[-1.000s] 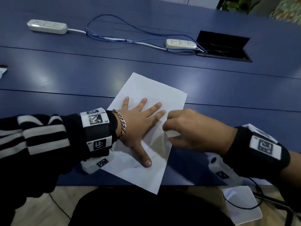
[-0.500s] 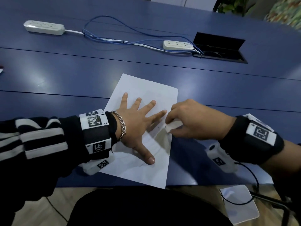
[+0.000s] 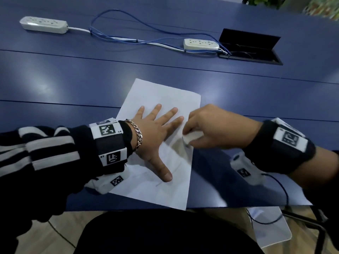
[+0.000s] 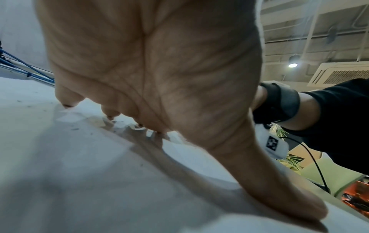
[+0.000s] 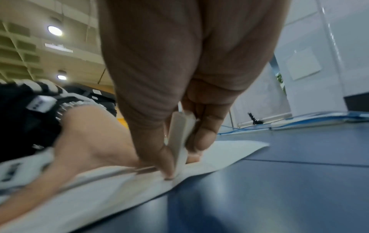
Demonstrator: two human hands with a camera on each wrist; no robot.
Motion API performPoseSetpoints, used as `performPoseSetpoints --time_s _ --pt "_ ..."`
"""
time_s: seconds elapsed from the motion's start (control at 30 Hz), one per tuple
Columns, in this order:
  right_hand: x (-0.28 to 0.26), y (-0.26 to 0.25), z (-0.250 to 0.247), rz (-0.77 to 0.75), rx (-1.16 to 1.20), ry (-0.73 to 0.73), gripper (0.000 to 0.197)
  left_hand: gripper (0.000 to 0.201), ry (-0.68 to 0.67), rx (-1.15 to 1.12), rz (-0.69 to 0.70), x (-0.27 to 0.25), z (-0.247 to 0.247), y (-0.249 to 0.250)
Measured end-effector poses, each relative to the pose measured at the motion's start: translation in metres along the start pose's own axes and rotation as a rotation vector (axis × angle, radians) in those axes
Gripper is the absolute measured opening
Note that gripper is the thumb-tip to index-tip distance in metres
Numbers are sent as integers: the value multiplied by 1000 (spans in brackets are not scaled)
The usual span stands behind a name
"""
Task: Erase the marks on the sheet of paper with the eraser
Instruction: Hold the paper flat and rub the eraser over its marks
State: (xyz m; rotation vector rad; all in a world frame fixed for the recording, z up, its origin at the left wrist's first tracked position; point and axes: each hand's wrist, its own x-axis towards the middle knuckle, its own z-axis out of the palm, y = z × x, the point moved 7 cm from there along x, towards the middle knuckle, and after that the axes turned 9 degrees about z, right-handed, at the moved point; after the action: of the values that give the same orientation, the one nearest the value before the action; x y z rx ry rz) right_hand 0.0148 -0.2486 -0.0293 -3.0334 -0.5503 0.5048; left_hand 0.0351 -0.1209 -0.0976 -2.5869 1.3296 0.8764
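Note:
A white sheet of paper lies on the blue table near its front edge. My left hand lies flat on the sheet with fingers spread, pressing it down. My right hand pinches a white eraser between thumb and fingers. The eraser touches the paper at the sheet's right edge, just beside my left index fingertip. Faint pencil lines show near my left thumb. Eraser crumbs lie on the paper.
Two white power strips joined by blue and white cables lie at the back of the table. An open black cable hatch sits at the back right. A white device with a cord lies below the table edge.
The right hand with the eraser has shifted along the sheet's right edge, close to the left index finger. The paper has turned slightly under the left hand, which stays flat on it.

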Motion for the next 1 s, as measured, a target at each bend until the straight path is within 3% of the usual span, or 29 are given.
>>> performPoseSetpoints --time_s 0.13,0.27,0.6,0.87,1.0 --pt "9 14 -6 70 -1 125 30 174 -16 -6 -12 2 -2 1" --pt "-15 -8 12 -39 -2 34 24 173 -14 14 -31 1 -2 3" --pt "-1 36 -13 93 233 121 28 165 94 -63 41 -14 -18 -28" --pt "15 31 -12 87 142 176 29 159 69 -41 73 0 -7 -1" --pt "6 15 -2 28 99 126 27 162 69 -24 46 5 -6 -1"
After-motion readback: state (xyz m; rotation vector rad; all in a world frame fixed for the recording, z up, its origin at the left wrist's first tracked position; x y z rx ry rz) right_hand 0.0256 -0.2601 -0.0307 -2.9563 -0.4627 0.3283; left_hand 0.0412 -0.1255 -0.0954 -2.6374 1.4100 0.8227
